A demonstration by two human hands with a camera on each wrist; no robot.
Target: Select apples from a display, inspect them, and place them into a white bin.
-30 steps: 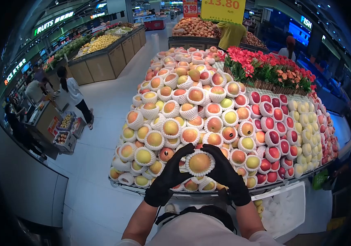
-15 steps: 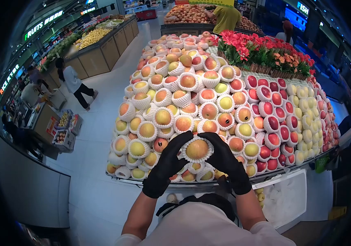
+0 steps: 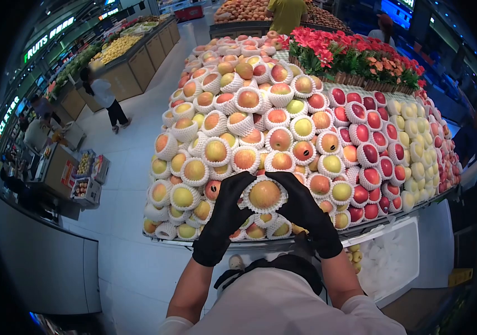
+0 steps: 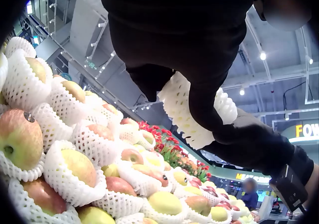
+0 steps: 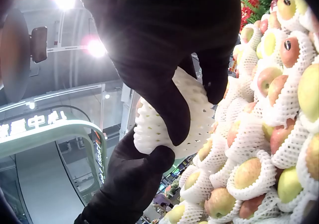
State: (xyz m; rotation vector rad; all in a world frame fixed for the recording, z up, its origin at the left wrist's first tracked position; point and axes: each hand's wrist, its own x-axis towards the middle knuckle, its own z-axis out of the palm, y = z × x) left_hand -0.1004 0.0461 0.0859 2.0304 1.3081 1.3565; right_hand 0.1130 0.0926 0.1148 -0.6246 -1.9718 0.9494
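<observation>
Between my two black-gloved hands is a yellow-red apple in a white foam net sleeve, its bare top facing up. My left hand grips its left side and my right hand its right side, fingers and thumbs curved around the netting. In the left wrist view the foam net shows on both sides of the left thumb. The right wrist view shows the netting spread around the right thumb, with the left hand on the far side. Many netted apples lie heaped just beyond the hands.
Dark red apples and pale yellow fruit lie in rows to the right, below red flowers. A metal edge runs along the stand's front. A white bin stands at lower right. People stand further off.
Both hands keep hold of the apple and sit slightly higher and further left in the head view. The whole scene has shifted up and left as the head camera tilts down.
</observation>
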